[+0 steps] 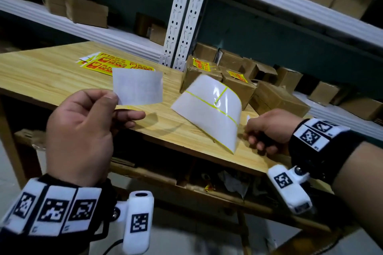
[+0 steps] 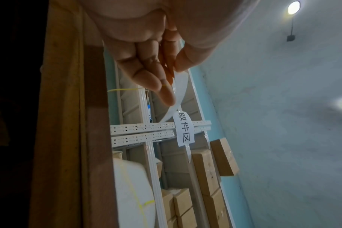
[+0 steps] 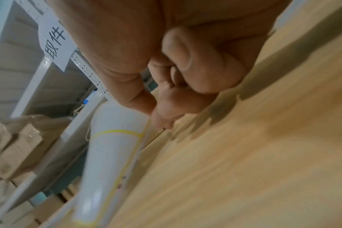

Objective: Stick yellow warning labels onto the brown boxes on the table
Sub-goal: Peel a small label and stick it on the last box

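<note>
My left hand [image 1: 122, 105] pinches one corner of a peeled label [image 1: 137, 87] between thumb and forefinger and holds it above the table with its white back toward me. The left wrist view shows this label [image 2: 178, 86] edge-on. A curled white backing sheet [image 1: 209, 114] with thin yellow lines stands arched on the wooden table [image 1: 51, 72]. My right hand [image 1: 247, 133] is curled at its right edge; thumb and forefinger [image 3: 162, 121] meet there. Two brown boxes [image 1: 192, 77] [image 1: 241, 89] behind the sheet carry yellow labels [image 1: 202, 65]. A third box [image 1: 277, 101] shows a bare top.
Sheets of yellow warning labels [image 1: 116, 64] lie at the table's far side. White metal shelving [image 1: 182, 16] with several cardboard boxes stands behind and to the right. A lower shelf with clutter [image 1: 228, 182] runs under the table's near edge.
</note>
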`<state>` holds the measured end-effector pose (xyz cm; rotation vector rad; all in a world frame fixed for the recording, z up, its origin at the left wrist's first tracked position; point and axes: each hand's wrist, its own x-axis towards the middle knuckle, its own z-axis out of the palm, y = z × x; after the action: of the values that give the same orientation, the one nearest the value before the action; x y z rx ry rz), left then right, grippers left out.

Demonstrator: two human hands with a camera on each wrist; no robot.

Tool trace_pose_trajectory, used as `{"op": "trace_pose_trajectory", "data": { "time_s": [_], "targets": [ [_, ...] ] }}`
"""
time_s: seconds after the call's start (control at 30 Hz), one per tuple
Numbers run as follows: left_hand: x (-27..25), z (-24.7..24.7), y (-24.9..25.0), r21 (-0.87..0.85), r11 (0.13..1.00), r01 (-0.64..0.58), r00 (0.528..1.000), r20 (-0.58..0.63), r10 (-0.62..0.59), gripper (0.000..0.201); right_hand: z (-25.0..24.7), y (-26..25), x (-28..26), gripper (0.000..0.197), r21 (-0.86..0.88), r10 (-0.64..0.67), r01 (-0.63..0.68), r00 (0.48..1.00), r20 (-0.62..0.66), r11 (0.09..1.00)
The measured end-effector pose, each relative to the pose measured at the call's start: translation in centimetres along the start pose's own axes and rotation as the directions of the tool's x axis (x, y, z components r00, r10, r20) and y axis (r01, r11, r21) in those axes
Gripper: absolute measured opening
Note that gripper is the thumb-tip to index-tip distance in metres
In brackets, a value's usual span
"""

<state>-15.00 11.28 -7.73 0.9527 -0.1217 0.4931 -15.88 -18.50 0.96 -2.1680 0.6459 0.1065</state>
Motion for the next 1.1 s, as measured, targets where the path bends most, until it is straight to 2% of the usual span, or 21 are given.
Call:
{"op": "trace_pose_trajectory", "data": {
  "time_s": [0.1,0.23,0.27,0.33,0.4,0.47,0.53,0.63,0.73,0.77,0.8,0.87,0.9,1.0,1.1],
  "targets": [
    [-0.6,0.5,-0.2,0.063,0.998,-0.030,0.996,0.083,0.024,0.017,-1.0,0.0,-0.1,0.015,-0.052,0.036,-0.038,0.999,-0.027,0.998],
    [-1.6,1.4,-0.5,0.229,0.960,-0.159,0.963,0.252,0.099,0.012,-2.2,0.2,-0.8,0.020,0.048,-0.073,0.082,0.985,-0.159,0.995],
    [-1.9,1.7,-0.7,0.261,0.947,-0.189,0.952,0.284,0.112,0.010,-2.2,0.2,-1.4,0.021,0.102,-0.098,0.111,0.987,-0.124,0.989],
    [-2.7,2.4,-1.0,0.303,0.922,-0.243,0.930,0.342,0.133,0.006,-1.9,0.0,-2.9,0.035,0.220,-0.106,0.092,0.993,0.055,0.971],
    [-3.4,2.9,-1.2,0.338,0.872,-0.354,0.892,0.402,0.207,0.008,-1.3,-0.7,-4.3,0.055,0.254,-0.091,0.021,0.960,0.264,0.967],
    [-4.4,4.0,-1.6,0.346,0.801,-0.489,0.826,0.478,0.299,0.012,-1.5,-0.6,-5.6,0.071,0.241,-0.087,-0.015,0.908,0.410,0.971],
    [-5.1,4.8,-1.6,0.312,0.756,-0.576,0.771,0.516,0.374,0.013,-1.6,-0.2,-6.4,0.084,0.221,-0.086,-0.028,0.870,0.486,0.975],
    [-6.3,6.2,-1.6,0.259,0.747,-0.612,0.740,0.520,0.426,0.010,-1.7,1.4,-7.5,0.097,0.202,-0.085,-0.039,0.818,0.569,0.979],
    [-7.3,7.3,-1.4,0.199,0.754,-0.626,0.715,0.531,0.455,0.009,-1.4,3.4,-8.7,0.088,0.244,-0.123,-0.062,0.728,0.675,0.968],
    [-7.6,7.6,-1.3,0.189,0.749,-0.635,0.703,0.542,0.460,0.010,-1.4,4.0,-9.0,0.078,0.294,-0.158,-0.067,0.718,0.678,0.953],
    [-7.9,7.9,-1.3,0.191,0.735,-0.651,0.689,0.557,0.465,0.011,-1.6,4.6,-9.4,0.064,0.359,-0.202,-0.063,0.730,0.653,0.931],
    [-8.4,8.3,-1.1,0.218,0.703,-0.677,0.664,0.591,0.457,0.011,-2.2,5.7,-9.6,0.035,0.487,-0.294,-0.005,0.791,0.537,0.874],
    [-8.6,8.5,-1.0,0.237,0.691,-0.683,0.659,0.607,0.443,0.011,-2.7,6.2,-9.6,0.026,0.519,-0.335,0.053,0.818,0.468,0.853],
    [-8.9,9.3,-1.0,0.324,0.610,-0.723,0.630,0.671,0.391,0.015,-4.8,7.3,-9.5,0.027,0.442,-0.420,0.271,0.862,0.284,0.855],
    [-8.8,10.2,-1.3,0.406,0.561,-0.721,0.640,0.701,0.315,0.016,-7.3,8.5,-9.0,0.048,0.330,-0.482,0.417,0.864,0.143,0.847]
  ]
}}
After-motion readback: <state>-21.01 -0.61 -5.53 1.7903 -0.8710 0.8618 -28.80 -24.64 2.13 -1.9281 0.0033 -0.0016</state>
